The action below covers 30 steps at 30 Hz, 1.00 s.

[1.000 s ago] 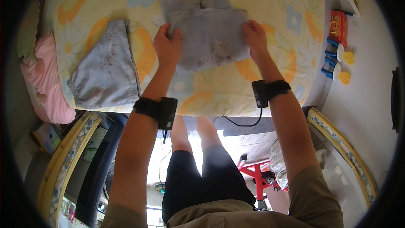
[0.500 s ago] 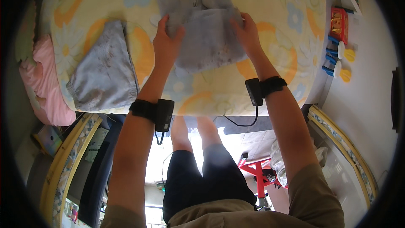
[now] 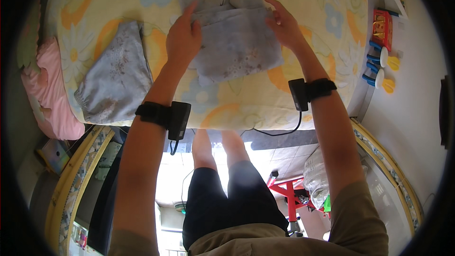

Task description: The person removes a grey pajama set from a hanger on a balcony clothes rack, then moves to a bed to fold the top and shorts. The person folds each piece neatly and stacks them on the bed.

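Observation:
A grey-blue floral shirt (image 3: 239, 42) lies on the bed, its lower part folded up into a flat panel and its front opening running toward the far edge. My left hand (image 3: 184, 38) rests at the left side of the fold, thumb and forefinger apart. Across from it, my right hand (image 3: 286, 26) is at the right end of the fold, fingers loosely spread and gripping no cloth. To the left lies a matching folded garment (image 3: 116, 76) with a gathered edge, seemingly trousers.
Yellow flowered bedding (image 3: 222, 109) covers the bed. Pink cloth (image 3: 54, 99) hangs at the left edge. Along the right wall are a red basket-like toy (image 3: 381, 29) and blue, white and yellow pieces (image 3: 381, 78). A red metal frame (image 3: 290, 199) and clear plastic bag (image 3: 316, 175) stand below.
Both hands have released the shirt's fold and moved slightly outward and away from me. The folded panel now lies flatter and a little wider.

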Each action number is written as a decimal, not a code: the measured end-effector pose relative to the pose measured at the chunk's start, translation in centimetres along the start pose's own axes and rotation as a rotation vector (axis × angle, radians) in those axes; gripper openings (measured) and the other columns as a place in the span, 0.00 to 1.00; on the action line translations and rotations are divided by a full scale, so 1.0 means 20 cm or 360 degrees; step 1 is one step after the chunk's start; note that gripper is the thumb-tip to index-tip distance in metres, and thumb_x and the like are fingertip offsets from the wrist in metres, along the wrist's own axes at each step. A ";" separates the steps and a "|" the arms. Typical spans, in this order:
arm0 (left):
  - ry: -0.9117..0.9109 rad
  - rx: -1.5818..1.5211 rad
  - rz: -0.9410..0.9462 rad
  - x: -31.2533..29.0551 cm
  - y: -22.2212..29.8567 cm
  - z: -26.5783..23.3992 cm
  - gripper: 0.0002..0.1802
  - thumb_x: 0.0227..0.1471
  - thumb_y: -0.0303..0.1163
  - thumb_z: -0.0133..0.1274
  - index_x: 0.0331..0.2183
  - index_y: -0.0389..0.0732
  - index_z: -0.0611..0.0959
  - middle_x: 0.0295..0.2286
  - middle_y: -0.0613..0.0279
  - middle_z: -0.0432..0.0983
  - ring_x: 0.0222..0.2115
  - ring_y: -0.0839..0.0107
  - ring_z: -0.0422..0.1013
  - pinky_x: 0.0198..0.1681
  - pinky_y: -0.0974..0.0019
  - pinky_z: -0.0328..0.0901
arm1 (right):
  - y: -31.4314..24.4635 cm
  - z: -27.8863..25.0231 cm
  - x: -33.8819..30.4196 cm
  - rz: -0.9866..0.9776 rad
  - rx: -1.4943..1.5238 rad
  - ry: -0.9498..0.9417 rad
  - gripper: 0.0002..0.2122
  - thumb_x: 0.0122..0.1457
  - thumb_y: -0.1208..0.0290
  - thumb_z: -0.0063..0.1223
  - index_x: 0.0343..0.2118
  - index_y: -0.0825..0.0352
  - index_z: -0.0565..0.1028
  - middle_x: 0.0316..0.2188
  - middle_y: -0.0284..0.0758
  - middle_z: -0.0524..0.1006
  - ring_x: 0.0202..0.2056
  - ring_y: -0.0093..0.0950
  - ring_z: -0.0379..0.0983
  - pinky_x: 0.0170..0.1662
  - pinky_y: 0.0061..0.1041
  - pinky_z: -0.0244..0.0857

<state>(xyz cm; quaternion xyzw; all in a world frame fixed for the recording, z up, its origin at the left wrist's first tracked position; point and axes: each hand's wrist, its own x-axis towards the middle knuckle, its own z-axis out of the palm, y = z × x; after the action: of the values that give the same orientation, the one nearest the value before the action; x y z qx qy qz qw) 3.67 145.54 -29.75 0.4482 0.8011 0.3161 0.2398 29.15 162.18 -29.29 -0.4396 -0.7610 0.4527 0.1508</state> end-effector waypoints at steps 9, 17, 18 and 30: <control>-0.0410 0.0544 0.0288 0.11 0.03 -0.07 0.28 0.53 0.45 0.62 0.54 0.51 0.77 0.43 0.52 0.79 0.43 0.49 0.76 0.44 0.52 0.70 | -0.04 -0.07 0.25 -0.0117 -0.1040 -0.0637 0.18 0.56 0.75 0.52 0.51 0.55 0.75 0.41 0.42 0.80 0.46 0.43 0.77 0.47 0.41 0.72; -0.0763 0.0677 0.0028 0.17 0.08 -0.14 0.32 0.47 0.45 0.65 0.54 0.51 0.78 0.46 0.55 0.80 0.48 0.53 0.76 0.48 0.51 0.72 | -0.07 -0.05 0.29 -0.0033 -0.1221 -0.0712 0.17 0.54 0.77 0.52 0.48 0.59 0.74 0.45 0.40 0.81 0.48 0.44 0.76 0.50 0.40 0.69; -0.0791 0.0694 0.0006 0.18 0.08 -0.15 0.32 0.47 0.45 0.65 0.54 0.51 0.78 0.46 0.56 0.80 0.48 0.54 0.76 0.48 0.51 0.72 | -0.07 -0.05 0.29 -0.0004 -0.1260 -0.0694 0.17 0.54 0.77 0.52 0.48 0.59 0.74 0.45 0.40 0.81 0.48 0.44 0.76 0.50 0.40 0.69; -0.0909 0.0886 0.0127 0.23 0.11 -0.19 0.25 0.44 0.40 0.65 0.48 0.51 0.85 0.42 0.60 0.83 0.46 0.56 0.77 0.48 0.53 0.73 | -0.12 -0.06 0.31 -0.0007 -0.1361 -0.0845 0.15 0.52 0.75 0.55 0.45 0.62 0.79 0.41 0.43 0.81 0.46 0.46 0.77 0.47 0.41 0.71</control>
<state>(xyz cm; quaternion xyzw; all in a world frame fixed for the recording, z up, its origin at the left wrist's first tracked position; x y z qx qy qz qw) 0.15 149.40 -26.03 0.5967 0.7392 -0.0411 0.3097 25.10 167.42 -27.68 -0.3302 -0.8914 0.1961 -0.2408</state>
